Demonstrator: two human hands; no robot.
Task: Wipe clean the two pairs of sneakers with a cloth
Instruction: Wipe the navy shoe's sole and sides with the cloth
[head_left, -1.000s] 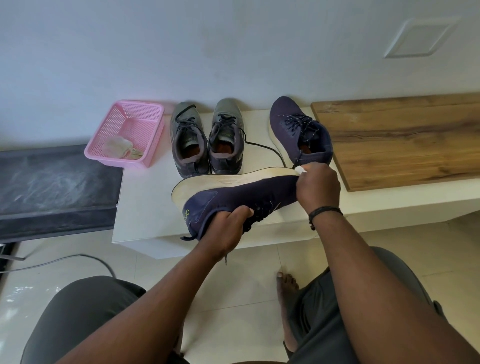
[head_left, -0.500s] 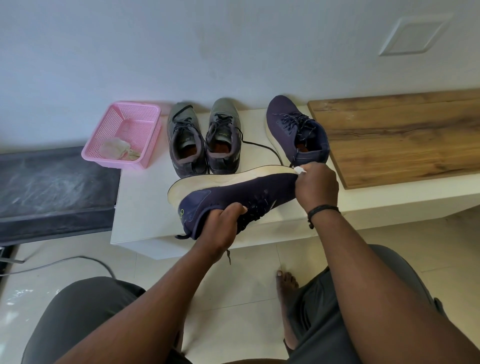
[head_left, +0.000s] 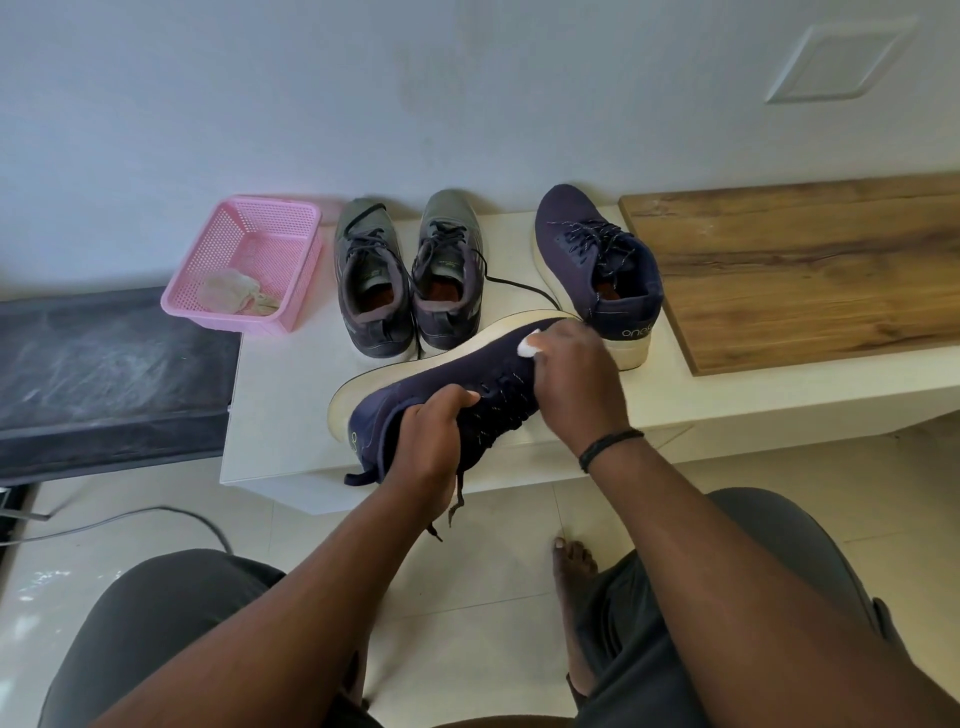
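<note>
Left hand (head_left: 431, 441) clamped round the heel collar of the navy sneaker (head_left: 441, 395), held tilted above the table (head_left: 291, 395), right hand (head_left: 576, 374) pinching the white cloth (head_left: 529, 347) against its upper; best wiped firmly, away from the steadying grip.

Bench (head_left: 291, 410), left front: bare strip between pink basket (head_left: 244, 260) and the near edge, open to a hand. Back row against the wall: basket, grey sneaker pair (head_left: 408, 275), upright navy sneaker (head_left: 597, 260), wooden board (head_left: 805, 270); narrow gaps between them, a loose black lace crossing the gap right of the grey pair. Centre front blocked by the held navy sneaker (head_left: 441, 395) and both hands. Bare strip of bench in front of the board.
</note>
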